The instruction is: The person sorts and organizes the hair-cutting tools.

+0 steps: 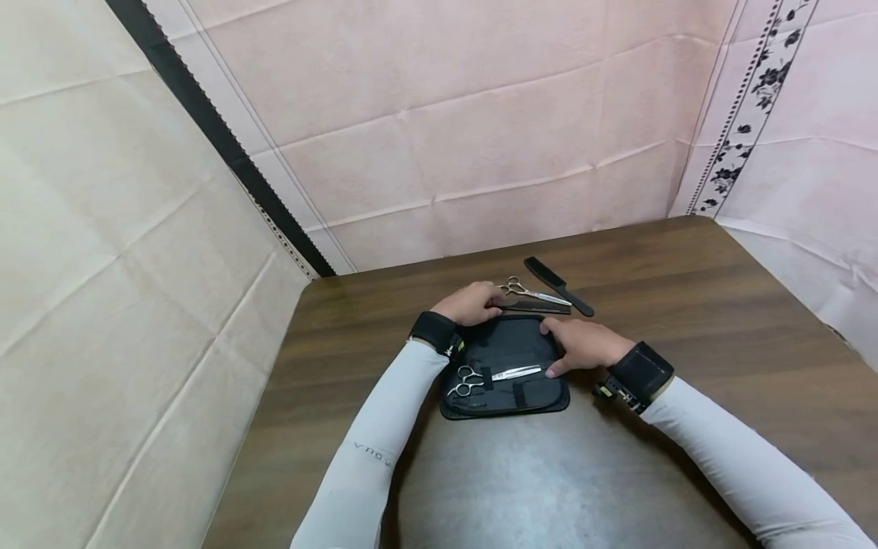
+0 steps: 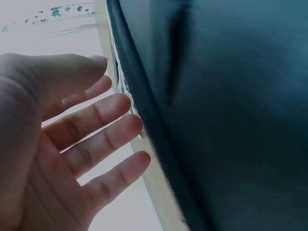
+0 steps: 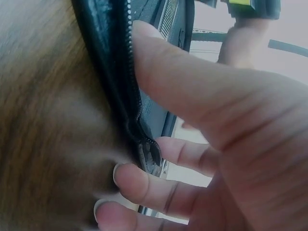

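A black zip case (image 1: 507,404) lies unfolded on the table, with silver thinning scissors (image 1: 514,374) held under a strap inside it. My right hand (image 1: 583,343) holds the case's right edge; in the right wrist view the thumb (image 3: 163,72) lies against the zipper and the index finger touches the edge near the corner. Beyond the case's far left corner is my left hand (image 1: 473,305), at the left end of a dark flat comb (image 1: 538,307). Its fingers (image 2: 106,113) look relaxed and slightly bent in the left wrist view, with nothing visibly gripped.
Behind the case lie a second pair of scissors (image 1: 542,295) and a black handled comb (image 1: 549,276), close together. The brown wooden table (image 1: 658,297) meets a pale cloth backdrop (image 1: 480,152) at its far edge.
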`<state>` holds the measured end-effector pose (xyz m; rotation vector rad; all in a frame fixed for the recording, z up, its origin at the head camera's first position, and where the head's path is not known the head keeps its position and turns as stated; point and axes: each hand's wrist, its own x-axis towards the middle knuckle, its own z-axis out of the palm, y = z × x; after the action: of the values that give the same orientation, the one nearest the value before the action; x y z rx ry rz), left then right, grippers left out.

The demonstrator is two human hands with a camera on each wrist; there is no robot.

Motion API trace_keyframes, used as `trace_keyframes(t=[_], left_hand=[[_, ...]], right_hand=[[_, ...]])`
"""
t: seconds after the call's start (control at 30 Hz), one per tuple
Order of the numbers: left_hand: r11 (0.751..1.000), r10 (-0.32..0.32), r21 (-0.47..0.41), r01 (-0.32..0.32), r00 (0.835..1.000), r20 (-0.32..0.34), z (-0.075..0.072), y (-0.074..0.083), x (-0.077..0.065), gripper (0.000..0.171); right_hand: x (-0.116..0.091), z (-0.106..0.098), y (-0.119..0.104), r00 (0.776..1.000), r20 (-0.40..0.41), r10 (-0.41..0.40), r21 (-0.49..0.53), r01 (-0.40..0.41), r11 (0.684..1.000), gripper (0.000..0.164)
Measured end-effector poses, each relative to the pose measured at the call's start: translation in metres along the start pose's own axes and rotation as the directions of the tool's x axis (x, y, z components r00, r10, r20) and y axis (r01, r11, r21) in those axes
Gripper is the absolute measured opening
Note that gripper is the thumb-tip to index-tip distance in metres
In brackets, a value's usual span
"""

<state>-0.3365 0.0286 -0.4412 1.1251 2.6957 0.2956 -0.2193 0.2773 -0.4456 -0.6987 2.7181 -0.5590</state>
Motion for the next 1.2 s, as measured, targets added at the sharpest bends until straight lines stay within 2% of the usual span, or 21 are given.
trace_keyframes(t=[0.27, 0.5, 0.67, 0.87, 1.07, 1.2], left_hand=[[0.996, -0.018, 0.087, 0.020, 0.999, -0.026, -0.003, 0.005, 0.029, 0.022], [0.985, -0.004, 0.175, 0.007, 1.000, -0.021, 0.000, 0.011, 0.049, 0.032], [0.974, -0.021, 0.226, 0.022, 1.000, -0.008, 0.005, 0.013, 0.058, 0.032], [0.968, -0.040, 0.247, 0.046, 0.999, -0.027, 0.009, 0.014, 0.062, 0.027], [0.949, -0.028, 0.311, 0.044, 0.998, -0.057, 0.007, 0.019, 0.065, 0.025], [0.949, -0.037, 0.310, 0.057, 0.997, -0.068, 0.004, 0.022, 0.068, 0.024]], right_hand=[[0.000, 0.000, 0.000, 1.000, 0.004, 0.006, -0.012, -0.006, 1.000, 0.083], [0.000, 0.002, 0.000, 1.000, 0.013, 0.019, -0.016, -0.019, 1.000, 0.081], [0.000, 0.002, -0.002, 1.000, 0.009, 0.025, -0.010, -0.025, 1.000, 0.081], [0.001, 0.007, -0.002, 0.999, 0.027, 0.020, 0.015, -0.021, 1.000, 0.083], [0.001, 0.005, 0.000, 0.999, 0.023, 0.030, 0.024, -0.030, 0.999, 0.083], [0.001, 0.004, 0.003, 0.999, 0.012, 0.032, 0.020, -0.032, 0.999, 0.082]])
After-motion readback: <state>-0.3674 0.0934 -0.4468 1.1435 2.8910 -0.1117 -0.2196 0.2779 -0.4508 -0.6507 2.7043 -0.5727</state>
